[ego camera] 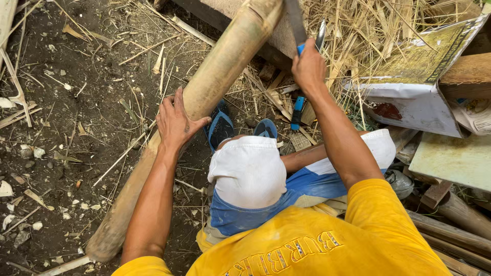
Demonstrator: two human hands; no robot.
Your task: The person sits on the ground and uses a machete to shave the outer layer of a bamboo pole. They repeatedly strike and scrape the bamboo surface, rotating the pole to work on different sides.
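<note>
— Two hands at work, yes? What does each one have?

— Left hand (175, 121) lies on a thick bamboo pole (204, 92), its grip wrapped round the pole's side. Right hand (308, 66) has its grip closed on the blue handle of a long blade (295, 20) that points upward.

— Where does the pole lie?

— It slants from the dirt ground (66, 128) at lower left up to a block at the top, beside dry straw (378, 30). Blue sandals (221, 125) sit just under it, near the person's knees.
</note>
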